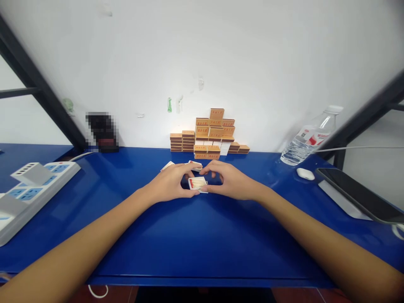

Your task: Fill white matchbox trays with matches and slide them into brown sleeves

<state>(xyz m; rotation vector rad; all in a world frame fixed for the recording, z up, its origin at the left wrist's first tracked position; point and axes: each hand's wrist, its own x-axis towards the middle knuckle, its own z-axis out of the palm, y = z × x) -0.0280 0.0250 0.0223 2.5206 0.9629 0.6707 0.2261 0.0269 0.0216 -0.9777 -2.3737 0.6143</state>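
Note:
Between my two hands is a white matchbox tray [198, 183] filled with red-tipped matches, their heads toward the left. My left hand [172, 181] grips the tray's left end between thumb and fingers. The thumb of my right hand [232, 180] touches the tray's right front corner, while its other fingers curl above the far side, apart from the tray. Just beyond my fingers lies another white tray with red match heads [195, 164], partly hidden. A white piece [167, 166] shows behind my left hand.
Orange matchboxes [215, 133] are stacked against the wall, with lower piles beside them. A power strip [34, 189] lies at left. On the right are a tilted water bottle [307, 136], a white earbud case [305, 174] and a phone [360, 193]. A blurred dark object [103, 131] stands at back left.

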